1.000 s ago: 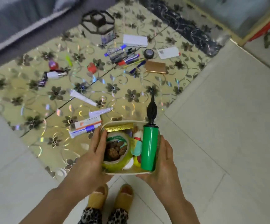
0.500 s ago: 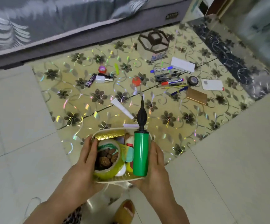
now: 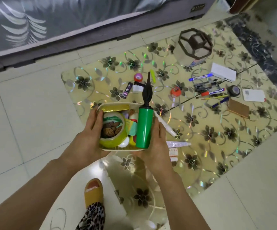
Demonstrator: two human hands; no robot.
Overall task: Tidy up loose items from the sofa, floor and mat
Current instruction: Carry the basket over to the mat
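Note:
I carry a cream storage box (image 3: 116, 103) above the mat's near left part, my left hand (image 3: 86, 141) gripping its left side and my right hand (image 3: 157, 142) its right side. Inside lie a green hand pump (image 3: 144, 127) with a black nozzle, a yellow-green tape roll (image 3: 113, 141), walnuts (image 3: 110, 130) and a gold packet (image 3: 115, 107). Loose items are spread over the shiny floral mat (image 3: 205, 146): pens (image 3: 207, 87), a white box (image 3: 223, 74), a black tape roll (image 3: 233, 91), a brown notebook (image 3: 238, 107), a white tube (image 3: 165, 126) and a purple tube (image 3: 127, 90).
A grey sofa (image 3: 51, 22) runs along the top left. A hexagonal brown-framed container (image 3: 195, 44) stands at the mat's far side. A white card (image 3: 254, 95), a red cap (image 3: 175, 92) and a pink ball (image 3: 138, 77) also lie there. My yellow slipper (image 3: 93, 190) is on the tile floor.
I have carried the box leftward and forward over the mat, toward the sofa. Both hands keep the same hold; one foot has stepped ahead.

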